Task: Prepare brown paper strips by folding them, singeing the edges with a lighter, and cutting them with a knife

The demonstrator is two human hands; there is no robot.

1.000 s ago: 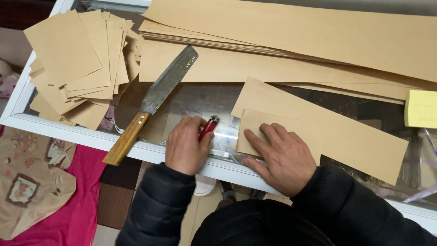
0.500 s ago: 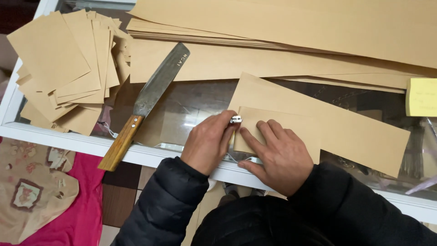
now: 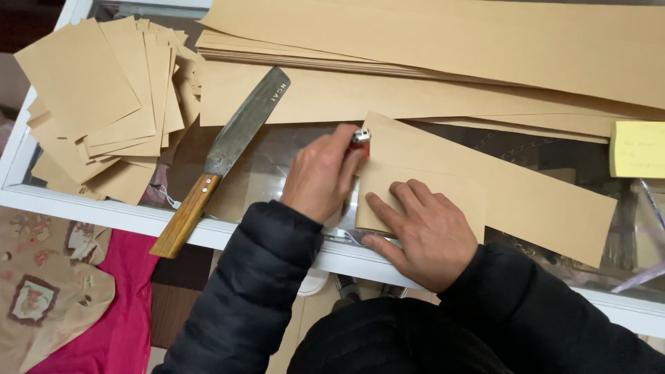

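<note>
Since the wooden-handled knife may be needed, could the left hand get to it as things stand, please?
Probably yes, once freed: the left hand grips a red lighter, and only bare glass tabletop lies between it and the wooden-handled knife.

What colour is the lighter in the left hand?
Red with a silver metal top; the lighter shows in the head view, in the left hand.

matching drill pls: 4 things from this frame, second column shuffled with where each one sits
1. red lighter
2. knife
3. yellow note pad
4. folded brown sheet

A. far right edge of the glass top
B. under the right hand
C. in the left hand
D. lying diagonally, wooden handle over the table's white rim

Pairs: 1-C, 2-D, 3-A, 4-B
</note>
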